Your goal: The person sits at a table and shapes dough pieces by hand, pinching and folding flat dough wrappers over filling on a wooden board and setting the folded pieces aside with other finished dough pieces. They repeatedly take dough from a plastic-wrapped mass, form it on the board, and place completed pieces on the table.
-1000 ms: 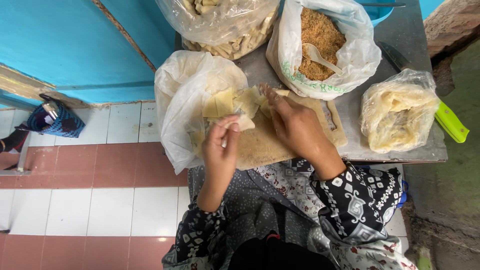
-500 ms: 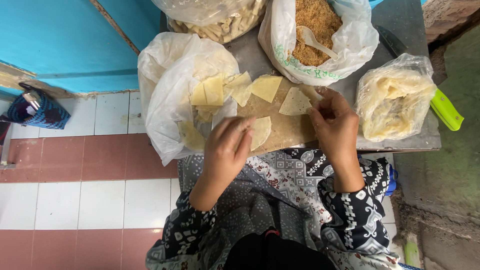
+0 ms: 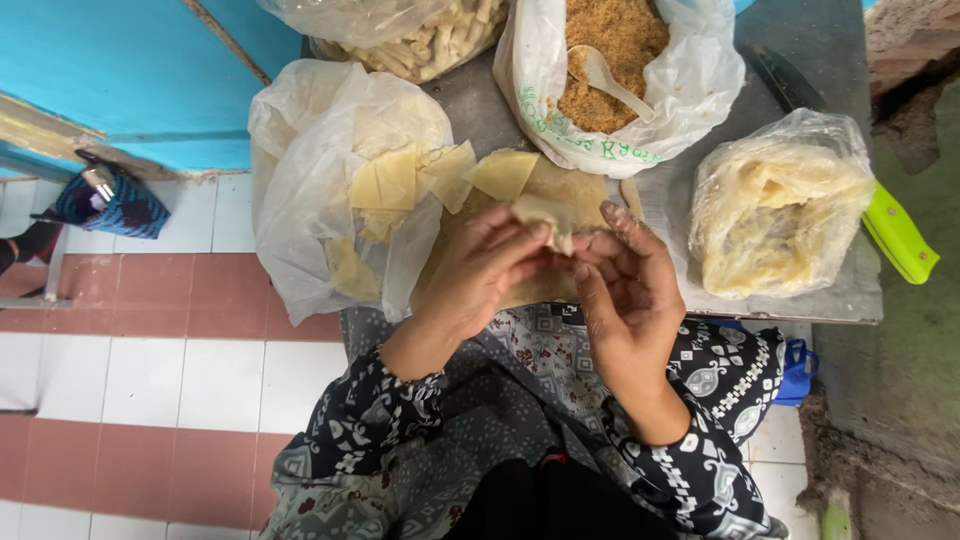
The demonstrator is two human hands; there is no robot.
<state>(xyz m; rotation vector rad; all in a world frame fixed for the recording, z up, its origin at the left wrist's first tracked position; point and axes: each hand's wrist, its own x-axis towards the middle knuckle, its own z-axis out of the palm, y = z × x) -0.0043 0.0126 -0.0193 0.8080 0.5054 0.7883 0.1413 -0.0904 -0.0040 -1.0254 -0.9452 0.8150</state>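
- I see a small, pale yellow, thin dough wrapper [image 3: 543, 213] pinched between both hands, lifted just above the near edge of the brown wooden board [image 3: 560, 190], so it can be worked in the air.
- My left hand [image 3: 478, 268] has its fingers [image 3: 520, 238] closed on the wrapper's left side; my right hand [image 3: 625, 285] grips the right side with thumb and forefinger, the other fingers spread loose and dusted with flour.
- Flat square wrappers [image 3: 440, 172], soft and matte, fan out from the crumpled translucent plastic bag [image 3: 320, 150] on the left, close to reach.
- Far of the board, a white plastic bag of brown crumbly filling [image 3: 620, 40] lies open with a pale plastic spoon [image 3: 605, 78] resting in it.
- To the right, a clear bag of pale, lumpy dough pieces [image 3: 775, 205] sits on the grey metal worktop [image 3: 800, 60], beside a lime-green handle [image 3: 898, 235] at the edge.
- Far left, another clear bag holds beige rolled sticks [image 3: 430, 40].
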